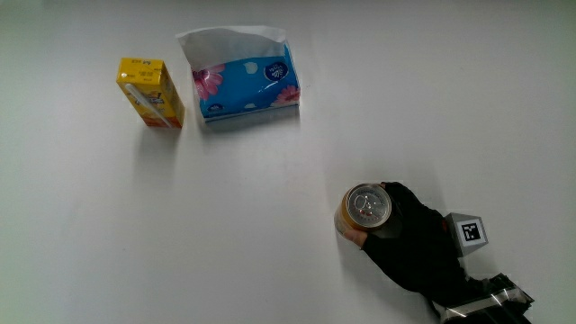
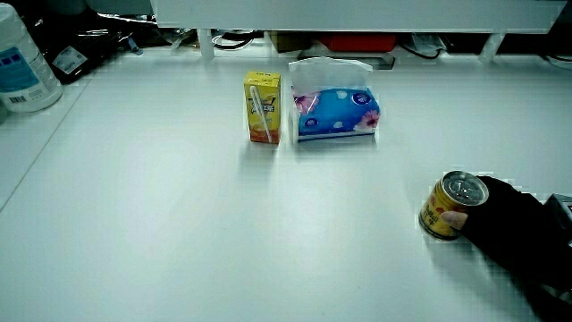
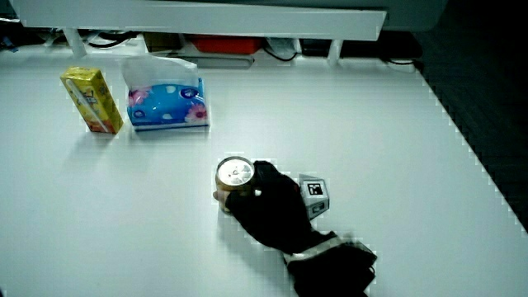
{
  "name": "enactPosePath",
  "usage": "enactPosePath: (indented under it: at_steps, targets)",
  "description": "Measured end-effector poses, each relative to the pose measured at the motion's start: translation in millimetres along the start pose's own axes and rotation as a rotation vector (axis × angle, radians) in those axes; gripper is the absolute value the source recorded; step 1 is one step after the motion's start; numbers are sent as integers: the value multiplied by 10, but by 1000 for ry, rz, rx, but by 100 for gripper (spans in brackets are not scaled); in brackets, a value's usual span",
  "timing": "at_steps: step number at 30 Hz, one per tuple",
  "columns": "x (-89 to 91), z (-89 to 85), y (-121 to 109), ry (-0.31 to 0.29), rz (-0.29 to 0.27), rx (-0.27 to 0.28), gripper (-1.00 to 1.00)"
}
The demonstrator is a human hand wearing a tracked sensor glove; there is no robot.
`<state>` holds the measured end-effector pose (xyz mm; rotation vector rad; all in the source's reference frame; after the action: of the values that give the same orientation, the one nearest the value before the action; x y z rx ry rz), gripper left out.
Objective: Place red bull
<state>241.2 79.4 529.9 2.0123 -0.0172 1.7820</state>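
The hand (image 1: 409, 236) is wrapped around one upright gold can (image 1: 365, 212) standing on the white table (image 1: 225, 234). Toward ten o'clock from it, well apart, one blue tissue pack (image 1: 247, 83) stands just beside one yellow juice carton (image 1: 151, 92). A side view shows one white bottle (image 2: 24, 64) at the table's edge.

A white table (image 1: 270, 225) carries a yellow juice carton (image 1: 150, 93) just beside a blue tissue pack (image 1: 245, 81), and a gold can (image 1: 364, 214) at their five o'clock, nearer the person.
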Motion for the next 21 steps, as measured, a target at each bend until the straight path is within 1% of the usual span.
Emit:
enactPosePath:
  at_steps: [1,3,5,6,11,13,14,17,18,19,21]
  targets:
    - [-6,19,6,-6,9,-7,-79]
    - [-44,60,15,-15,-1,-32,-87]
    - [-56,129,51,-27,19,-83,-96]
    - [-71,163,68,-44,4,-110,-100]
    - [-283,335,118,-14,-54,-212,-100]
    - [-338,417,126,-37,-27,-223,-100]
    - [-366,454,128,-65,-28,-233,-100]
    - [-457,539,118,-102,-43,-266,-100]
    - [-495,565,110,-126,-46,-266,-100]
    - [-520,587,105,-125,-42,-279,-100]
    - [-578,639,79,-169,-56,-291,-100]
